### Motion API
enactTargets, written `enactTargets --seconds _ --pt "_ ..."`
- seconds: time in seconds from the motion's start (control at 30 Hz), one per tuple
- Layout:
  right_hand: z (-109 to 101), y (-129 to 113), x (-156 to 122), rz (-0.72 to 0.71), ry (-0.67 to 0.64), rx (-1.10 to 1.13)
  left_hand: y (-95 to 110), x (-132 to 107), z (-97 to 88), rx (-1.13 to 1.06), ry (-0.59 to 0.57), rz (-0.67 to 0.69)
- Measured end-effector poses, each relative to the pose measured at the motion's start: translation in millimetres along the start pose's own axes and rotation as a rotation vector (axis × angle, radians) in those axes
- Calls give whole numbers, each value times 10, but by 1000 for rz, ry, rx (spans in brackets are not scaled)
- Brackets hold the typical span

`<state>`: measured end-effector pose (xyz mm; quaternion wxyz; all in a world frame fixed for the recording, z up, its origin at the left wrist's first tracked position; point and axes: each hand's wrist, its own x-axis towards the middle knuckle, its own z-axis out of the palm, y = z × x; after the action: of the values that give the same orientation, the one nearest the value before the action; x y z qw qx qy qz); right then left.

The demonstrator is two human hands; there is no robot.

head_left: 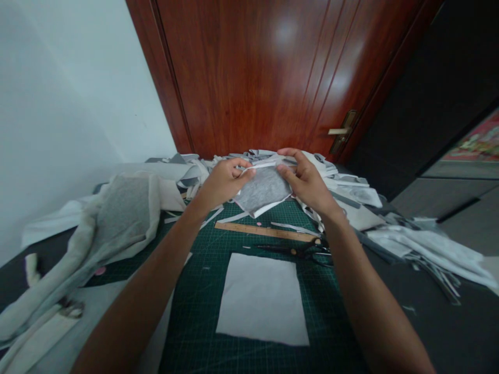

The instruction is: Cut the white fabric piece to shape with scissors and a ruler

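Both my hands hold up a grey fabric piece [265, 186] with white edges, above the far part of the green cutting mat [195, 301]. My left hand [226, 179] pinches its upper left edge between thumb and fingers. At the upper right edge, my right hand [302, 176] grips it the same way. Below them a wooden ruler [265, 231] lies across the mat. Black scissors [294, 251] rest just in front of the ruler, handles to the right. Nearer to me, a white square of fabric [262, 301] lies flat on the mat.
Heaped fabric scraps [351, 192] line the back and right of the dark table [397, 327]. A bundled grey and white cloth [125, 213] lies at left, beside a pale sheet [101, 306] under my left forearm. A wooden door [249, 78] stands behind the table.
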<state>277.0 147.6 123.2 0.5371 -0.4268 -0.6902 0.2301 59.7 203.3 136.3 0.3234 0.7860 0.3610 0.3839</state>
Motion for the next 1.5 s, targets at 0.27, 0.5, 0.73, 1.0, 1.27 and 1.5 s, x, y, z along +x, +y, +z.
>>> enactTargets --seconds 0.27,0.5,0.73,1.0,1.27,1.5 --pt "-136 -156 -64 6 -145 -166 57 -32 -26 -123 -84 62" --pt "-80 -144 -62 -175 -109 -310 72 -51 16 -335 -168 8" --pt "-23 -137 -55 -235 -202 -316 147 -115 3 -283 -270 0" --pt "-9 -186 -69 -193 -325 -180 177 -117 -39 -124 -313 142" --pt "-102 -206 -70 -174 -195 -236 154 -88 -35 -52 -367 166" --pt "-141 -180 -64 -60 -145 -98 139 -105 -6 -93 -267 106"
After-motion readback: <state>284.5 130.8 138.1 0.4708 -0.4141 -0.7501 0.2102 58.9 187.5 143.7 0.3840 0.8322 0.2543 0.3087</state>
